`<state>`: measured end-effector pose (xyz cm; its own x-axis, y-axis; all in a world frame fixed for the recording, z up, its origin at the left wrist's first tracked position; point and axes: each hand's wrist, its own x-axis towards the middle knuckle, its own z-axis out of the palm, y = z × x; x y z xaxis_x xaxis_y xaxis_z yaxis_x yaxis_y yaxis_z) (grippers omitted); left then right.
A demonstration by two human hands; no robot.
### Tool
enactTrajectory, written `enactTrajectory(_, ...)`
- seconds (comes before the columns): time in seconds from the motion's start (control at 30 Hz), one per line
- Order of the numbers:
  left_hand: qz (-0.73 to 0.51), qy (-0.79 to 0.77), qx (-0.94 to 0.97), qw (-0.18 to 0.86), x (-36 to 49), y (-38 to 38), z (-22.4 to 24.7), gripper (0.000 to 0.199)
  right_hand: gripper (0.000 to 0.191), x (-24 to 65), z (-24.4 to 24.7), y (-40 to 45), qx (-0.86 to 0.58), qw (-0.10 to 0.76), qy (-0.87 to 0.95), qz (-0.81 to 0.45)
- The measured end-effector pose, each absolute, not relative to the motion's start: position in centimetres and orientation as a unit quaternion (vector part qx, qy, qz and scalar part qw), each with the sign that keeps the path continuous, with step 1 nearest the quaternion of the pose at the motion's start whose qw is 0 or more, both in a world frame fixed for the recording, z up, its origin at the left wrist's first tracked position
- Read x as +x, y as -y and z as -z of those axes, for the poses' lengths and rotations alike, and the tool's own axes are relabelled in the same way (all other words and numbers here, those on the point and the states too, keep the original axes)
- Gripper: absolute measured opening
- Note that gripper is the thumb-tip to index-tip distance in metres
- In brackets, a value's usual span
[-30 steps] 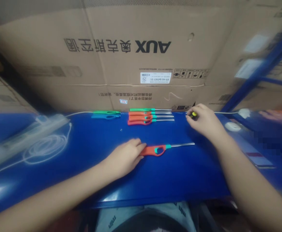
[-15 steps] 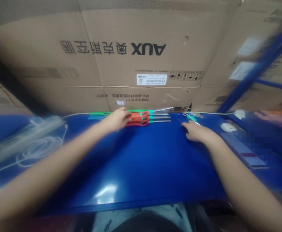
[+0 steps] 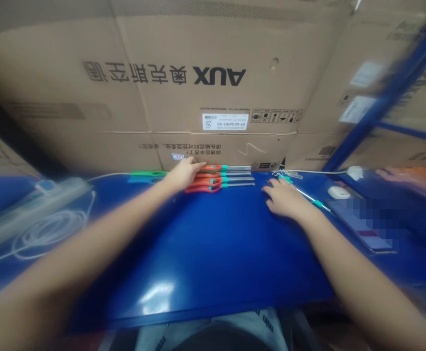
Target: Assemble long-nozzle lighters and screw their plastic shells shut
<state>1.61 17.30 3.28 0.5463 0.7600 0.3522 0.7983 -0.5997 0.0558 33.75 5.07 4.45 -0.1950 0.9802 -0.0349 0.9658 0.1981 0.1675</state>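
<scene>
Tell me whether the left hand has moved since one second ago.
Yes: judged against the AUX-printed cardboard, the left hand has moved forward across the blue tabletop, away from the person, toward the cardboard's lower edge.

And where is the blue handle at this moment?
In the head view, the blue handle lies left of the left hand, just in front of the green handle.

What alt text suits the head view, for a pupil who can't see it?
A person's left hand touches a row of orange lighters on a blue table, metal tips pointing right. The right hand is beside teal and silver parts; whether it holds anything is unclear. Cardboard stands behind, and a phone lies at right.
</scene>
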Motion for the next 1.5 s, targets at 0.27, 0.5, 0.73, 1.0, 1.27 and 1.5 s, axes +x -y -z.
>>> enactTrajectory(0.27,0.192,0.471,-0.857,0.084,1.7,-16.4,-3.1,0.049,0.038,32.2,-4.1,-4.7,0.542,0.008,-0.839,-0.052)
enactTrajectory(0.5,0.201,0.485,-0.846,0.092,0.8,-14.3,-3.8,0.043,0.029,31.2,-4.4,-4.2,0.482,-0.053,-0.874,-0.021)
enactTrajectory(0.73,0.197,0.534,-0.816,0.104,-5.2,-13.6,-4.0,0.036,0.031,30.2,-5.3,-3.3,0.508,-0.032,-0.859,0.061)
enactTrajectory(1.0,0.121,0.552,-0.82,0.092,-11.4,-13.1,-2.5,0.026,0.033,29.6,-4.4,-2.8,0.453,-0.057,-0.887,0.074)
enactTrajectory(1.27,0.082,0.558,-0.818,0.111,-11.2,-12.3,-2.7,0.017,0.034,29.5,-3.9,-3.1,0.437,-0.063,-0.891,0.104)
enactTrajectory(1.5,0.092,0.55,-0.82,0.126,-8.7,-10.0,-5.4,0.018,0.035,28.9,-3.9,-2.7,0.408,-0.133,-0.901,0.067)
